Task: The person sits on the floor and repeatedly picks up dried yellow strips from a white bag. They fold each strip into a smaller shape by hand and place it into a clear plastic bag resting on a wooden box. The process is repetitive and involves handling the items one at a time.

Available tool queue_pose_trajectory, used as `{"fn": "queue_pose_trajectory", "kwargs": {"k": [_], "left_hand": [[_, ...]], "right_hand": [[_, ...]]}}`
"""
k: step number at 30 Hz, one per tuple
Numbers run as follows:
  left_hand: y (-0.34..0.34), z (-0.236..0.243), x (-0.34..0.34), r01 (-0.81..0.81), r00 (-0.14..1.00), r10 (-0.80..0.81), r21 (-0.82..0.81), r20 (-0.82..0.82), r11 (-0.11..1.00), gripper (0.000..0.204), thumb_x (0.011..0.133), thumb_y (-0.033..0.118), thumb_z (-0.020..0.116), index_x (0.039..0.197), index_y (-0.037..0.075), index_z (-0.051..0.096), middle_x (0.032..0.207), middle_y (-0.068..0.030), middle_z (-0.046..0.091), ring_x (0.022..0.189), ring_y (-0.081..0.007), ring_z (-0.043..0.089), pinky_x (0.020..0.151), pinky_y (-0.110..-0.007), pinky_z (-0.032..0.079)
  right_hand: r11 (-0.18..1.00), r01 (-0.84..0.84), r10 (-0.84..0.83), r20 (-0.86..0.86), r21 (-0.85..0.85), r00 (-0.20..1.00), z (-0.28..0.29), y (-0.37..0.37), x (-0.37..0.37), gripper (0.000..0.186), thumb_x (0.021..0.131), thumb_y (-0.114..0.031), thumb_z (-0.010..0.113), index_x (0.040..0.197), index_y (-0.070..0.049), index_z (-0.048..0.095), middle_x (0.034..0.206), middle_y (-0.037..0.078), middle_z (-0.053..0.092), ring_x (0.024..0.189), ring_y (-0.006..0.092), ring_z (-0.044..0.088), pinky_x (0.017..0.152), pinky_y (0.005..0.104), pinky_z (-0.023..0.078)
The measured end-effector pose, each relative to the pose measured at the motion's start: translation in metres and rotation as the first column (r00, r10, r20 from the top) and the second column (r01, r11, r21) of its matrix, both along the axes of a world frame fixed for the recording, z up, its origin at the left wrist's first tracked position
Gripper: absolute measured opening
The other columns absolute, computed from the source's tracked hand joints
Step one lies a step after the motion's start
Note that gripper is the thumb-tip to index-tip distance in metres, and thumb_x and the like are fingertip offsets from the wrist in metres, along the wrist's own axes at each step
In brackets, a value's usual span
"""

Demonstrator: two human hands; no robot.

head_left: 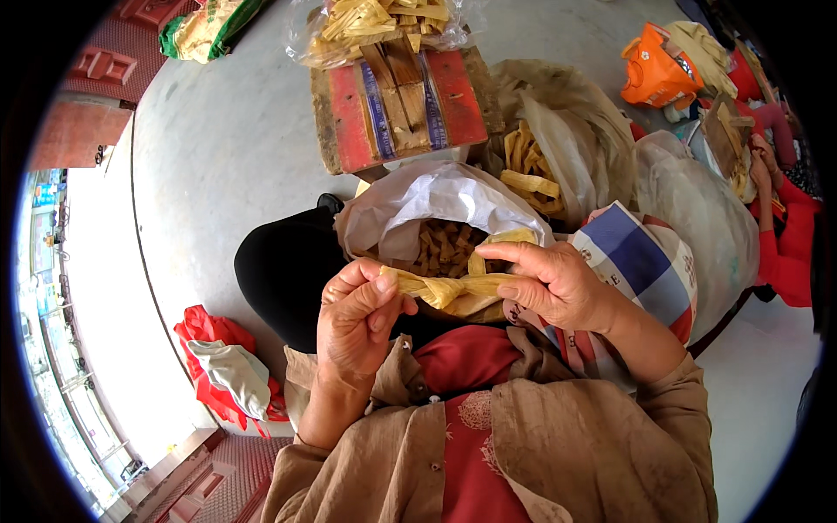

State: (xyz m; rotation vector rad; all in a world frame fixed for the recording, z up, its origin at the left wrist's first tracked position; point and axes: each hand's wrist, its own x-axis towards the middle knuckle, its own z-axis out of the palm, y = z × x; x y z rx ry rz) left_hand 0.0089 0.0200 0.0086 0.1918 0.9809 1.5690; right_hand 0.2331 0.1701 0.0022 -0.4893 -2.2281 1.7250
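Stretched between my hands, above my lap, is a pale yellow flat strip (445,288) with a twist or knot near its middle. My left hand (356,315) pinches its left end between thumb and fingertips. At the other end my right hand (562,283) grips it with the thumb below and the index finger reaching over. Just beyond the hands, an opened white plastic bag (449,192) holds many small brown pieces (446,244). More yellow strip material (514,237) shows at the bag's near edge, partly hidden behind my right hand.
A worn red wooden box (344,118) stands ahead, carrying a wooden piece (403,91) and a clear bag of yellow strips (375,22). To its right is a large plastic bag (580,113) of strips. A red bag (209,336) lies left; another person (789,235) sits far right.
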Motion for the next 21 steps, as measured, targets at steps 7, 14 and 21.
{"fn": "queue_pose_trajectory", "kwargs": {"k": [7, 14, 21], "left_hand": [[0.013, 0.005, -0.019, 0.203, 0.200, -0.245, -0.205, -0.949, 0.958, 0.042, 0.094, 0.027, 0.070, 0.126, 0.000, 0.063, 0.114, -0.0127, 0.070, 0.104, -0.0240, 0.066, 0.098, -0.039, 0.048], [0.029, -0.001, 0.002, 0.572, -0.475, 0.063, -0.253, -0.878, 0.780, 0.022, 0.078, 0.016, 0.066, 0.098, 0.006, 0.066, 0.088, -0.0052, 0.064, 0.086, -0.0232, 0.064, 0.098, -0.047, 0.050], [0.022, 0.007, -0.011, 0.569, -0.498, 0.014, -0.314, -0.867, 0.760, 0.018, 0.079, 0.018, 0.062, 0.094, 0.009, 0.064, 0.082, -0.0033, 0.059, 0.080, -0.0227, 0.059, 0.091, -0.043, 0.050]], "right_hand": [[0.695, 0.043, -0.004, -0.056, 0.717, 0.998, -0.012, 0.004, -0.001, 0.022, 0.084, -0.010, 0.073, 0.103, -0.005, 0.065, 0.062, 0.004, 0.059, 0.054, 0.0195, 0.062, 0.050, 0.0317, 0.049], [0.656, -0.096, 0.103, 0.037, 0.749, 0.994, 0.004, 0.003, -0.011, 0.017, 0.084, -0.015, 0.070, 0.080, -0.008, 0.055, 0.064, 0.002, 0.056, 0.057, 0.0182, 0.060, 0.053, 0.0326, 0.050], [0.890, -0.152, 0.141, 0.059, 0.429, 0.988, -0.007, 0.013, 0.006, 0.024, 0.086, -0.015, 0.073, 0.075, -0.007, 0.054, 0.061, 0.005, 0.057, 0.058, 0.0263, 0.063, 0.050, 0.0376, 0.048]]}}
